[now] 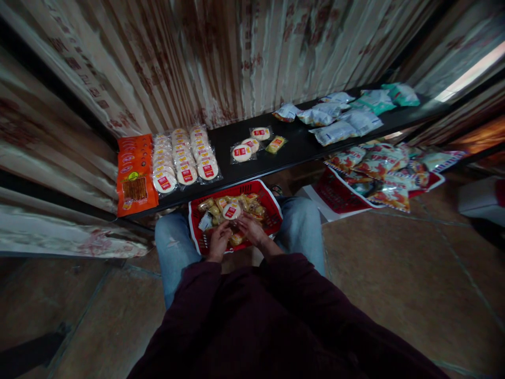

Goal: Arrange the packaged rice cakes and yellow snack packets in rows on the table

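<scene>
A round white rice cracker (pixel 232 211) in a clear wrapper with a red label is between my hands, above a red basket (pixel 272 202) on my lap. My left hand (pixel 220 239) grips its near left edge, with fingers closed. From the right, my right hand (pixel 252 230) pinches the wrapper's near right side. Beneath the hands, the basket holds several small yellowish wrapped snacks (pixel 254 202) and a small white packet (pixel 205 221). Parts of the fingertips are dim and hard to make out.
On a black shelf (pixel 221 187) ahead lie rows of wrapped rice crackers (pixel 185 163), an orange snack bag (pixel 136 173), a small yellow packet (pixel 276 145), and white and green bags (pixel 351 118). A red box of snack bags (pixel 384 173) stands lower right. Curtains (pixel 205 58) hang behind.
</scene>
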### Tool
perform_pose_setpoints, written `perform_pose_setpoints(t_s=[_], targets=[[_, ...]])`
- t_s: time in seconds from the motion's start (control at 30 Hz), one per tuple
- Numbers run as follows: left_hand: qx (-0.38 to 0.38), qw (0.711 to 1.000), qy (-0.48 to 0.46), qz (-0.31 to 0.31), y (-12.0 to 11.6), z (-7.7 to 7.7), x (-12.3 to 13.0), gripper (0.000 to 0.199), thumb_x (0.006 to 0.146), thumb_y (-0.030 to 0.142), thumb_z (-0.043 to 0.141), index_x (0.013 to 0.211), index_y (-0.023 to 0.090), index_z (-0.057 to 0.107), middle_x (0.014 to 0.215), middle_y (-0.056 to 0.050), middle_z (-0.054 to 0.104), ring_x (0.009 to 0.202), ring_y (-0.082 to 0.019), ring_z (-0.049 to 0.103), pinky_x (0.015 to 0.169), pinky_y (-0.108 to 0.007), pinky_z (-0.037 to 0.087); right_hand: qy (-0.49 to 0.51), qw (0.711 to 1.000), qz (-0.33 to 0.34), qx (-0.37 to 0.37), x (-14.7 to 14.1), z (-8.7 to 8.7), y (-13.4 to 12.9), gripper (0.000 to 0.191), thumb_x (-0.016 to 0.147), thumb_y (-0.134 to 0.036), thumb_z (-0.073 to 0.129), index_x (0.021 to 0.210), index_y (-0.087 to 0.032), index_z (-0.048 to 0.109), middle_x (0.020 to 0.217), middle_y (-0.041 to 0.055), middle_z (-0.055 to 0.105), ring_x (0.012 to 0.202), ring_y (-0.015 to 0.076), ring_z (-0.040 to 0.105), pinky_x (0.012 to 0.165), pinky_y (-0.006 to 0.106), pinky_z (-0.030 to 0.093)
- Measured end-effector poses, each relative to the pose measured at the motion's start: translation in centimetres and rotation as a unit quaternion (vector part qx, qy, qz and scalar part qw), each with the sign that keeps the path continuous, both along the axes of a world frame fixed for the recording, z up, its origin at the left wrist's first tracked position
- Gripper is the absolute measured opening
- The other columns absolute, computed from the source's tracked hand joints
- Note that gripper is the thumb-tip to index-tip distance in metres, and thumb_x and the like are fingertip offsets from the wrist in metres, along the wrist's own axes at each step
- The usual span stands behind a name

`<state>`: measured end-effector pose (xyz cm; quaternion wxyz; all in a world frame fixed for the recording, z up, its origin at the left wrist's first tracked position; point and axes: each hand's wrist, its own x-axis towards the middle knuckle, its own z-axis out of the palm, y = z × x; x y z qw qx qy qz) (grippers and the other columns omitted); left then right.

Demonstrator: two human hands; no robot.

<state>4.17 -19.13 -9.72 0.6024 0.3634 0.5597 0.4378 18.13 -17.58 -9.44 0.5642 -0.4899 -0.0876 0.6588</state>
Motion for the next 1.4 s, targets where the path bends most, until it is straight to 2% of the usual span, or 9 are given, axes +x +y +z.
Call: perform_pose_setpoints(t_s=[0.13,0.23,0.33,0.47,0.7,0.87,1.13,1.3,1.4], targets=[[0.086,0.990,0.102,0.051,0.2,0.8,-0.6,0.024,0.062,0.012,0.069,0.083,0.022,0.073,0.096,-0.007,0.067,0.099,-0.024,0.060,0.100,-0.042,0.043,-0.027,1.000,-0.002,-0.002,-0.1,-0.6,0.2,0.025,0.062,-0.019,0.069,0.082,-0.026,0.056,0.075,-0.0025,0.068,0.081,0.0164,0.066,0.088,0.033,0.052],[0.130,0.981,0.130,0.064,0.3,1.9,-0.8,0.028,0.064,0.007,0.066,0.085,0.023,0.073,0.108,-0.008,0.064,0.111,-0.025,0.056,0.108,-0.042,0.035,-0.030,0.999,-0.012,-0.005,-0.1,-0.7,0.2,0.022,0.062,-0.021,0.068,0.080,-0.026,0.057,0.076,-0.0021,0.068,0.084,0.0167,0.065,0.089,0.032,0.052],[0.139,0.984,0.102,0.042,0.2,2.6,-0.5,0.035,0.063,0.005,0.066,0.092,0.024,0.072,0.124,-0.007,0.060,0.126,-0.025,0.047,0.114,-0.040,0.027,-0.039,0.999,-0.006,0.007,-0.2,-0.6,0.3,0.020,0.063,-0.025,0.068,0.080,-0.027,0.058,0.084,-0.0013,0.069,0.091,0.0172,0.065,0.091,0.032,0.051],[0.112,0.993,0.034,0.011,0.0,2.1,0.2,0.040,0.063,0.007,0.070,0.099,0.024,0.071,0.123,-0.007,0.062,0.129,-0.025,0.046,0.114,-0.039,0.026,-0.046,0.999,0.020,0.014,-0.1,-0.1,0.2,0.017,0.067,-0.033,0.066,0.082,-0.026,0.061,0.088,0.0008,0.070,0.097,0.0195,0.064,0.092,0.034,0.050],[0.049,0.999,0.011,0.014,0.1,0.7,0.3,0.062,0.066,0.028,0.078,0.124,0.023,0.057,0.128,-0.009,0.060,0.119,-0.026,0.054,0.098,-0.038,0.043,-0.064,0.982,0.154,0.092,-0.3,1.8,-0.5,0.028,0.071,-0.044,0.066,0.092,-0.025,0.070,0.104,0.0022,0.070,0.108,0.0209,0.060,0.096,0.034,0.045],[0.037,0.998,0.015,0.058,0.6,0.5,-0.1,0.050,0.067,0.035,0.075,0.112,0.020,0.061,0.111,-0.007,0.067,0.104,-0.021,0.061,0.090,-0.031,0.047,-0.111,0.954,0.234,0.149,-0.5,2.5,-1.0,0.029,0.070,-0.046,0.071,0.090,-0.026,0.073,0.107,0.0038,0.070,0.114,0.0230,0.057,0.101,0.039,0.042],[-0.080,0.982,-0.083,0.149,1.0,-0.5,-0.8,0.039,0.062,0.045,0.069,0.090,0.019,0.060,0.080,-0.002,0.064,0.067,-0.013,0.060,0.062,-0.026,0.046,-0.095,0.975,0.173,0.105,-0.7,2.0,-1.1,0.034,0.066,-0.050,0.073,0.091,-0.026,0.073,0.105,0.0059,0.071,0.106,0.0244,0.062,0.094,0.039,0.047],[-0.092,0.974,-0.113,0.173,1.1,0.1,-0.6,0.043,0.060,0.048,0.069,0.090,0.019,0.060,0.085,-0.003,0.066,0.068,-0.013,0.060,0.058,-0.024,0.044,-0.091,0.979,0.155,0.096,-0.7,2.3,-1.0,0.033,0.065,-0.047,0.074,0.088,-0.024,0.073,0.106,0.0065,0.071,0.100,0.0240,0.064,0.087,0.037,0.050],[-0.083,0.982,-0.098,0.137,0.9,0.7,-0.4,0.048,0.062,0.054,0.067,0.094,0.019,0.063,0.090,-0.005,0.067,0.073,-0.015,0.062,0.058,-0.024,0.043,-0.105,0.979,0.155,0.085,-0.7,2.4,-1.0,0.034,0.065,-0.047,0.073,0.091,-0.025,0.073,0.109,0.0057,0.070,0.101,0.0237,0.063,0.085,0.035,0.051]])
